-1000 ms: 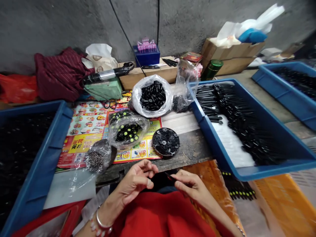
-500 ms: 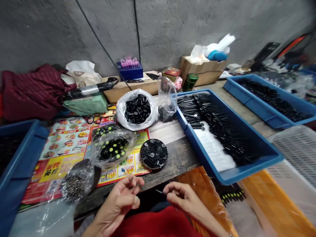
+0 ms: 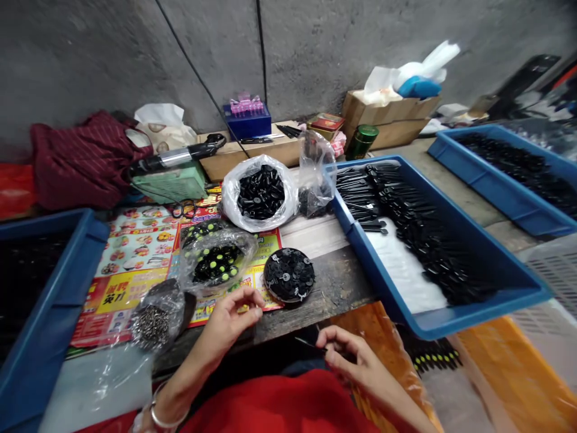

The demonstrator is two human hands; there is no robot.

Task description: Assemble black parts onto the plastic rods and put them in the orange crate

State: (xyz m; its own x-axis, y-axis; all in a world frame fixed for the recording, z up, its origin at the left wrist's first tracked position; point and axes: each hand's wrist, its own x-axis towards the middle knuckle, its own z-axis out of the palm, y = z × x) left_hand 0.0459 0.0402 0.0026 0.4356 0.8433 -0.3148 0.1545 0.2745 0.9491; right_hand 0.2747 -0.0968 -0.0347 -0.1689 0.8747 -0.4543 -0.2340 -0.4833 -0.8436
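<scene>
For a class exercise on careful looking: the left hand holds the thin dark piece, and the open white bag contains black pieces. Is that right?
Not the left hand: the head view shows the right hand holding the thin dark piece. The open white bag does contain black pieces.

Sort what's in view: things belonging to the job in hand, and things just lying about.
Likely in use: slim black piece in the right hand; flat black parts; green-dotted parts; small metal pieces; long black pieces.

Seemingly just lying about: maroon cloth; green canister; blue box.
</scene>
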